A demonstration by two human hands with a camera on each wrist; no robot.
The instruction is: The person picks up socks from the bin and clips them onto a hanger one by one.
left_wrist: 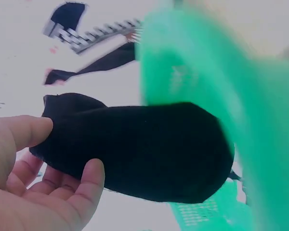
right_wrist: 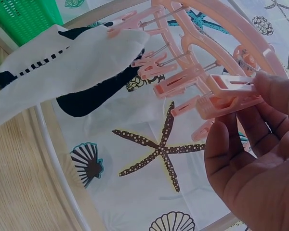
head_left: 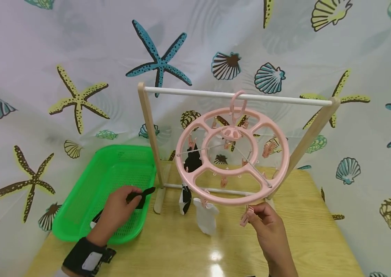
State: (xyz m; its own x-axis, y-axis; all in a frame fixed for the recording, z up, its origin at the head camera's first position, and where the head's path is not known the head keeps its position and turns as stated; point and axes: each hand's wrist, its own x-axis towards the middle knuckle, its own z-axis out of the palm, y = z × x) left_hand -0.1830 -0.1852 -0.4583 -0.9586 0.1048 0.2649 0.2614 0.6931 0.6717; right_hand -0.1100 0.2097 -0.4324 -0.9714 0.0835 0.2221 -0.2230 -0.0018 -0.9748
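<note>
My left hand (head_left: pixel 120 206) pinches a black sock (left_wrist: pixel 135 149) by one end, over the right side of the green basket (head_left: pixel 122 149). In the left wrist view the sock's rounded end points away from the fingers. My right hand (head_left: pixel 268 227) holds a pink clothespin (head_left: pixel 246 218) between thumb and fingers, at the near right edge of the round pink drying hanger (head_left: pixel 230 200). From other pins hang a white sock (head_left: pixel 206 219), a black-and-white sock (head_left: pixel 185 200) and a black piece (head_left: pixel 192 161) farther back.
The hanger's hook loops over the white bar (head_left: pixel 188 92) of a wooden-sided rack (head_left: pixel 150 132) on the wooden table (head_left: pixel 181 250). Several pins dangle unused, one clothespin (head_left: pixel 223 181) near the middle. Behind stands a curtain (head_left: pixel 195 30) printed with starfish and shells.
</note>
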